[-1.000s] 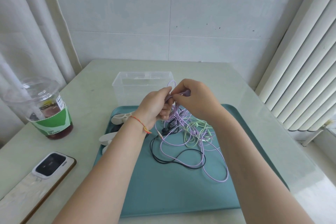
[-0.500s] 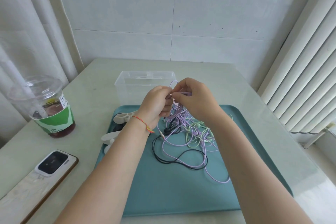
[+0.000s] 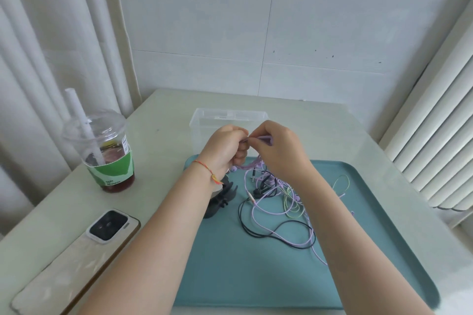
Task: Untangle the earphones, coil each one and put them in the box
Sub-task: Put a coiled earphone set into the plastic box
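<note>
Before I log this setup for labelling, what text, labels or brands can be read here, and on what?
Green sleeve of the iced drink cup: small white print, too blurred to read.
White sticker on the cup: print too small to read.
Label on the clear plastic box: illegible.
Phone: no readable text.

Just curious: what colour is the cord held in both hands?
Light purple. The cord shows best in the head view, hanging down to the tray.
</note>
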`<state>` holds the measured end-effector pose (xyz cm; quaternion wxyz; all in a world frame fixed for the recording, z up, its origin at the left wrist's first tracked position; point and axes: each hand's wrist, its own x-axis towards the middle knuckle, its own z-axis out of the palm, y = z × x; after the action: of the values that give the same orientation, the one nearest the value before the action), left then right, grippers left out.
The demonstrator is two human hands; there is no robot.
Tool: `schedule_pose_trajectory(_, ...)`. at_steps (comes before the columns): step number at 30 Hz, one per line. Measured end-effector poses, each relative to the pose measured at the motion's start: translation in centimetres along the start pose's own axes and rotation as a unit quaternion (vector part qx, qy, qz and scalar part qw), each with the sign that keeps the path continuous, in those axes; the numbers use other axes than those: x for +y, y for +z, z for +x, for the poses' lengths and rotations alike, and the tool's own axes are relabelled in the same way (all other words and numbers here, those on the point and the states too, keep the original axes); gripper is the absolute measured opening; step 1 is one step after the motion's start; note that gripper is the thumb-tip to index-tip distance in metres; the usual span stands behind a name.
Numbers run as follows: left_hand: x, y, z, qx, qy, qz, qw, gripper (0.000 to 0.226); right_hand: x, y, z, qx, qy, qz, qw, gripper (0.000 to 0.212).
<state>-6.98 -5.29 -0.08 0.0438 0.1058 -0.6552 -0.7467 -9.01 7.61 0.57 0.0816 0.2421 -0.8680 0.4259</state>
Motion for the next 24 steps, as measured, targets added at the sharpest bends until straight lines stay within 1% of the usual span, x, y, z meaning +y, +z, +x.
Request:
schedule_pose_trajectory(2,-0.2,-1.0,0.0,0.016,0.012,0.036,0.999,0.017,-0.1,0.4,0.2,0.000,0.003,0.000,1.000,0.006)
schedule_pose_trajectory(3,-0.3,-1.5,0.1,0.027,0.027,0.075,0.996,0.019,-0.1,0.5,0.3,0.000,0.008,-0.003,1.000,0.006)
schedule_pose_trajectory(4,-0.5,-2.0,0.2,0.042,0.047,0.136,0.989,0.022,0.0,0.5,0.3,0.000,0.015,-0.006,1.000,0.006)
schedule_pose_trajectory(5,-0.8,-2.7,0.4,0.058,0.070,0.216,0.972,0.024,0.1,0.4,0.3,0.000,0.020,-0.010,1.000,0.006)
schedule_pose_trajectory(6,-1.1,-3.4,0.6,0.065,0.087,0.303,0.947,0.025,0.2,0.4,0.3,-0.002,0.024,-0.012,1.000,0.005)
schedule_pose_trajectory(7,-1.3,-4.0,0.8,0.062,0.088,0.392,0.914,0.025,0.3,0.4,0.2,-0.005,0.028,-0.009,1.000,0.005)
schedule_pose_trajectory(8,-1.6,-4.7,1.0,0.049,0.076,0.463,0.882,0.025,0.4,0.5,0.2,-0.008,0.032,-0.003,0.999,0.004)
schedule_pose_trajectory(9,-1.8,-5.2,1.2,0.030,0.053,0.507,0.860,0.023,0.5,0.6,0.2,-0.011,0.035,0.002,0.999,0.004)
schedule_pose_trajectory(10,-1.9,-5.5,1.3,0.010,0.028,0.522,0.852,0.019,0.5,0.6,0.2,-0.014,0.038,0.007,0.999,0.003)
schedule_pose_trajectory(12,-2.0,-6.0,1.3,-0.024,-0.003,0.515,0.857,0.008,0.4,0.8,0.3,-0.019,0.038,0.012,0.999,0.003)
schedule_pose_trajectory(15,-1.7,-6.4,1.2,-0.053,-0.003,0.496,0.867,0.022,0.2,0.8,0.5,-0.016,0.043,0.028,0.999,0.008)
schedule_pose_trajectory(17,-1.6,-6.4,1.0,-0.059,0.008,0.510,0.858,0.026,0.2,0.6,0.5,-0.015,0.045,0.045,0.998,0.010)
schedule_pose_trajectory(20,-1.7,-6.2,0.9,-0.043,0.022,0.552,0.832,0.023,0.3,0.3,0.3,-0.014,0.047,0.064,0.997,0.008)
schedule_pose_trajectory(21,-1.8,-6.1,0.8,-0.038,0.027,0.557,0.829,0.023,0.4,0.2,0.2,-0.014,0.049,0.069,0.996,0.006)
schedule_pose_trajectory(22,-1.8,-5.9,0.7,-0.028,0.038,0.554,0.831,0.023,0.4,0.1,0.1,-0.015,0.049,0.073,0.996,0.005)
schedule_pose_trajectory(23,-1.8,-5.8,0.6,-0.009,0.058,0.531,0.846,0.023,0.5,0.1,0.0,-0.017,0.049,0.078,0.996,0.004)
schedule_pose_trajectory(24,-1.7,-5.6,0.5,0.015,0.085,0.487,0.869,0.020,0.4,0.0,-0.1,-0.020,0.048,0.082,0.995,0.003)
